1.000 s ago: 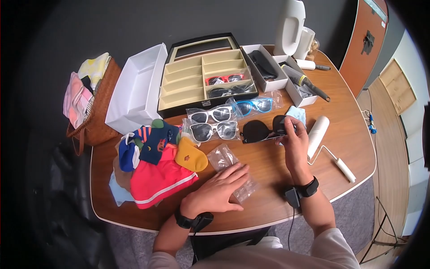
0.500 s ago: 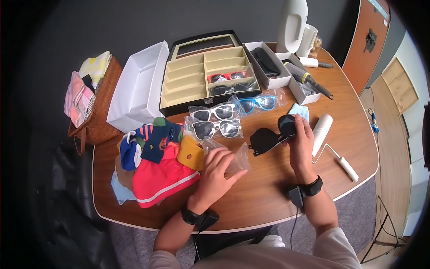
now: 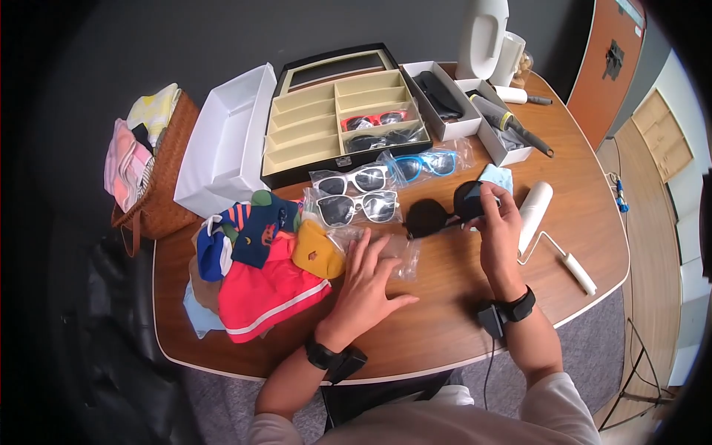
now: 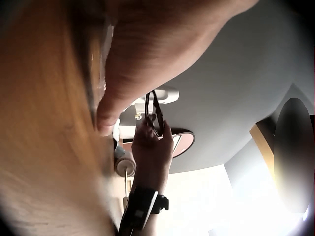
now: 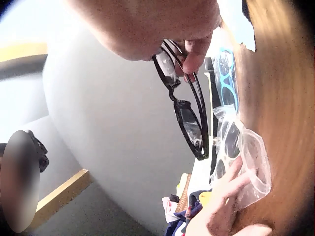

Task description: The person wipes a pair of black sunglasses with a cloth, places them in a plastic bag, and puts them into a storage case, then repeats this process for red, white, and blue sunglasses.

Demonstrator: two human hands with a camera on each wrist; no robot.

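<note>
In the head view my right hand [image 3: 500,233] pinches a pair of black sunglasses [image 3: 428,217] at one end, holding them up off the table. The right wrist view shows the sunglasses [image 5: 189,120] with their temples folded. My left hand [image 3: 363,285] lies with fingers spread over a clear plastic bag [image 3: 404,259], its fingertips on the bag's near side. Beyond the bag are two white-framed sunglasses [image 3: 357,208] in clear wrappers, with blue-framed sunglasses [image 3: 424,166] next to them.
A black display case [image 3: 300,126] stands open at the back, red sunglasses [image 3: 374,120] in one slot. Left are a white box [image 3: 222,141], a basket [image 3: 174,152] and piled clothes [image 3: 267,297]. Lint rollers [image 3: 535,211], a light-blue cloth [image 3: 497,176] and small boxes [image 3: 463,126] lie right.
My left hand lifted the bag slightly, shifted it away from me and now lies flatter over it. My right hand turned the sunglasses, which it keeps holding.
</note>
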